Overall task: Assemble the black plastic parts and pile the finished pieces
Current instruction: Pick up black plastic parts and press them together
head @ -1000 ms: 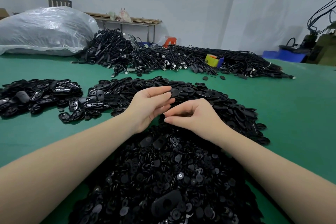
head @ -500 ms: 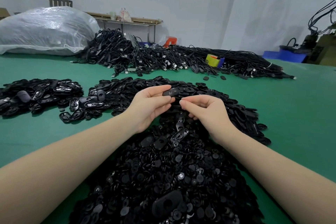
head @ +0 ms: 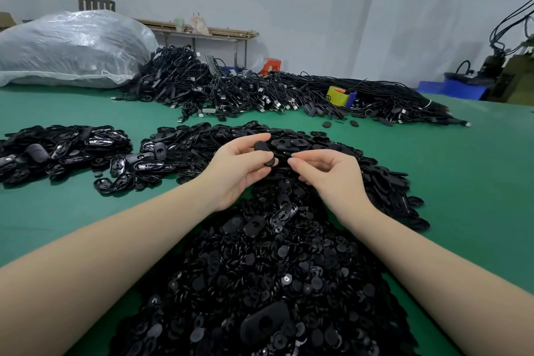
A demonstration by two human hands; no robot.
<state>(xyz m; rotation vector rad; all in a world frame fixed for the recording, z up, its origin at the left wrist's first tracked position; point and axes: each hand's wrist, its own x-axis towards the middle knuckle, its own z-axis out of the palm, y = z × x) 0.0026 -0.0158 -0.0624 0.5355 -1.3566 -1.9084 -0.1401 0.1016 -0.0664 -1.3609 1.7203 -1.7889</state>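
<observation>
Green surface [head: 433, 182] is carrying a clear plastic sack [head: 69, 49], a cable heap [head: 260, 89] and piles of black plastic parts [head: 260, 283]. Above the middle pile, the left hand [head: 239, 170] is holding two small round discs [head: 261, 146] in its fingers. The right hand [head: 326, 173] is pinching its fingertips just beside them; whether it is grasping anything, I cannot tell.

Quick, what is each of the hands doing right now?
Left hand: fingers curled round small black plastic parts.
Right hand: fingertips pinched together by the same parts; whether it holds one cannot be told.
</observation>
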